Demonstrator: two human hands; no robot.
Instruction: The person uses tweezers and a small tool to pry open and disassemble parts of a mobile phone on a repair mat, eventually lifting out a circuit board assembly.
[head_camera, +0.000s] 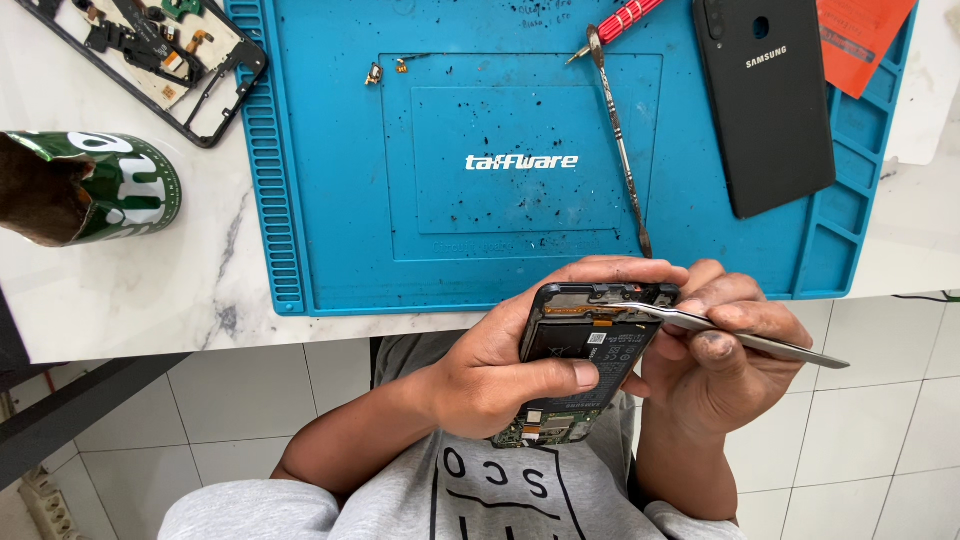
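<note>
Near the table edge, the left hand (500, 375) is gripping an opened phone (585, 350), thumb lying across its battery. The right hand (715, 350) is pinching tweezers (740, 335), tips touching the phone's far end, just below the blue mat (330, 200).

White marble-look tabletop (150, 290) with grey veining, evenly lit by soft light. Floor below is glossy white square tiles (870, 420) with thin grey grout lines.
</note>
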